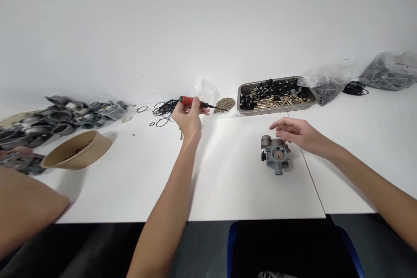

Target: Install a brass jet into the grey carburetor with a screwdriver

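My left hand (189,117) is closed around a red-handled screwdriver (188,100), its thin dark shaft pointing right over a pile of small brass parts (224,104). A grey metal carburetor (276,155) stands on the white table, with a round opening facing me and a black knob on its left side. Just above its upper right part hovers my right hand (295,133), its fingers loosely bent and apart, with nothing visible in them. Whether the fingertips touch the carburetor I cannot tell.
Along the wall lie black rubber rings (166,107), a metal tray (276,110) of black and brass parts, and plastic bags (391,71) of parts. At left are a tan bowl (81,156), heaped metal castings (58,117) and another person's arm (26,204). A chair (293,247) stands below the table edge.
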A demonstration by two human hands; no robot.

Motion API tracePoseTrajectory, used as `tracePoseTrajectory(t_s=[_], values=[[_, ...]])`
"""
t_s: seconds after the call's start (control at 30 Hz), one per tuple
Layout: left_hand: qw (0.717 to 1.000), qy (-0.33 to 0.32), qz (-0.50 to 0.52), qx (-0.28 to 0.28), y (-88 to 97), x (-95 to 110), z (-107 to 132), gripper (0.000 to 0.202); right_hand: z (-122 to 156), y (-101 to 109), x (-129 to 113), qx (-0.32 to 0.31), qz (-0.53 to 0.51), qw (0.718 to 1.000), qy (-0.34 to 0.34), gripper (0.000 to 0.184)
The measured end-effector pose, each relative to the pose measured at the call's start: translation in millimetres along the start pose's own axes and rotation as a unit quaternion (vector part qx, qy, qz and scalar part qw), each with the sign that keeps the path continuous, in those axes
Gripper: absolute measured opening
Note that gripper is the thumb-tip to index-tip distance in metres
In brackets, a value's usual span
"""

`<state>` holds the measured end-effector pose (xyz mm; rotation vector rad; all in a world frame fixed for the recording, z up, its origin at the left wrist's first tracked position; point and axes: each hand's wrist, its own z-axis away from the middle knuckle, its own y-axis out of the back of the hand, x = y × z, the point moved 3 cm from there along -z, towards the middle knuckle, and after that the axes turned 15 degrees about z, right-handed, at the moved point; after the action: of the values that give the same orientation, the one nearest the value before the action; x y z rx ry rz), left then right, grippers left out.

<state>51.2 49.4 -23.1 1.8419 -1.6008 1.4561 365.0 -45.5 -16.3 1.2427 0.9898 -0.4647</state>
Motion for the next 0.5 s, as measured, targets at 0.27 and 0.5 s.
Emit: tracePoseTrajectory(t_s=[0.27,0.5], values=[[0.997,0.026,0.058,-0.051,-37.2,45,36,0.028,-15,6,22,0.116,0.035,0.992,-0.015,0.036],[0.981,0.094,0.065,-0.157,-61.2,50,72,0.029,-18,2,27,0.116,0.044,0.992,-0.004,0.036]])
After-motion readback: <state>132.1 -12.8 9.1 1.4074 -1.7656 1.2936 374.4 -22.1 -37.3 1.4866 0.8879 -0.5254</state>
